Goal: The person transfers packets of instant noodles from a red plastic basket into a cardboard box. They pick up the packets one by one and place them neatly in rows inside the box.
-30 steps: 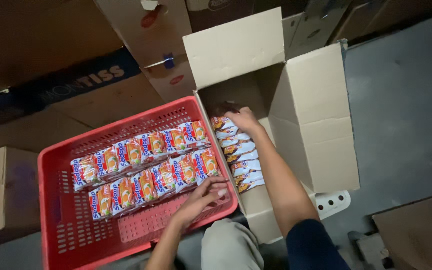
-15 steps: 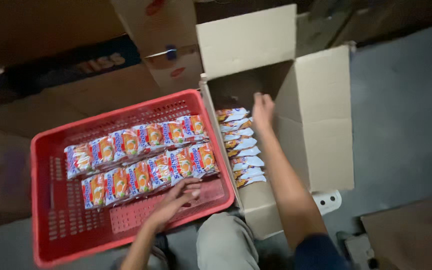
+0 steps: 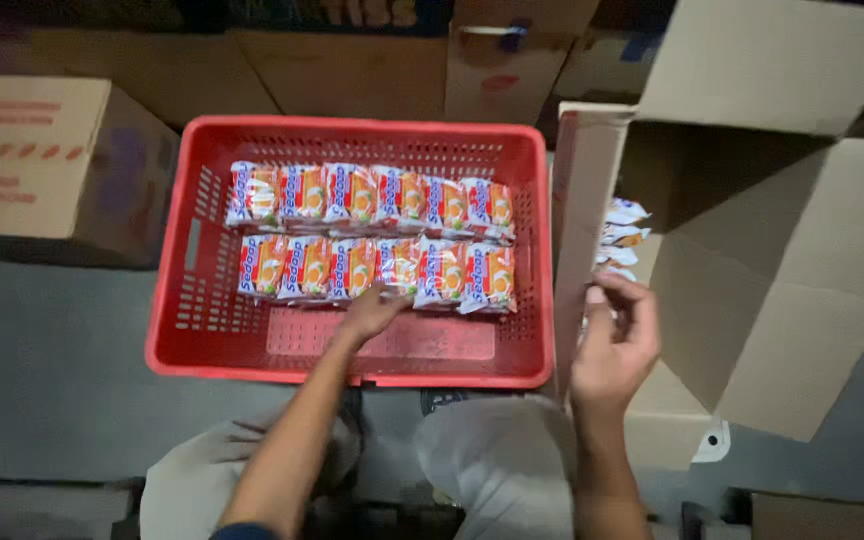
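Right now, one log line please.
left hand: on packets in red crate | right hand: at packets in open carton

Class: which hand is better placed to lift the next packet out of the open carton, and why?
Probably the right hand: it is at the packets in the carton, while the left hand rests on the packets in the red crate.

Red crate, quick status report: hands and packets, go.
Left hand open, touching front-row packets in red crate. Right hand at open carton, fingers on packets there. Nothing in the way.
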